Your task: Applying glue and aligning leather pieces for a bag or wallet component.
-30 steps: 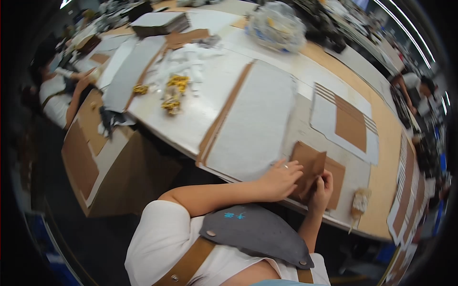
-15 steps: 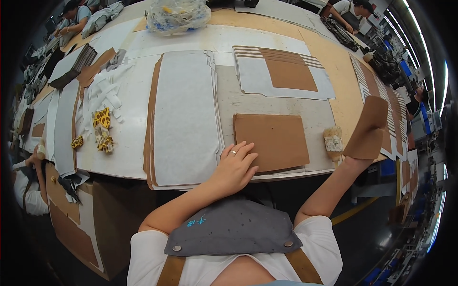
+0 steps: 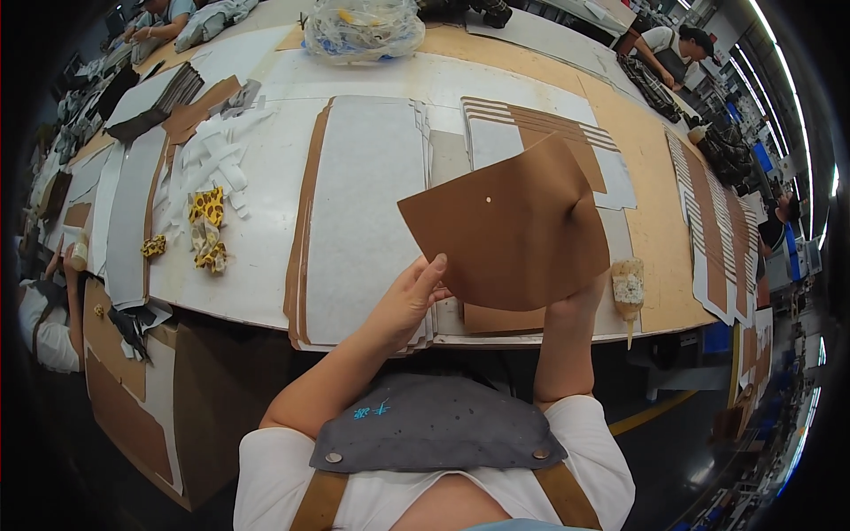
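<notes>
A flexible brown sheet [image 3: 496,230] with a small hole is held up over the table, tilted and creased near its right side. My left hand [image 3: 414,290] pinches its lower left corner, thumb on the front and the other fingers behind. Under its lower right edge is my right hand [image 3: 574,308], fingers mostly hidden behind the sheet, gripping it. Below the sheet, part of a brown piece or stack [image 3: 500,320] shows at the table's front edge. Beside my right hand lies a squeeze bottle [image 3: 629,285] with a narrow nozzle, smeared with whitish residue.
Left of my hands lies a stack of large white-faced panels [image 3: 363,212]. Beyond the sheet are fanned white-and-brown panels [image 3: 611,173]. Yellow patterned cloth [image 3: 207,208] and white strips [image 3: 221,159] lie further left. A clear plastic bag [image 3: 363,31] sits at the back; several people work around.
My right hand has brought the brown sheet leftward from the right side to in front of me. My left hand has risen from the brown stack and taken hold of the sheet's corner.
</notes>
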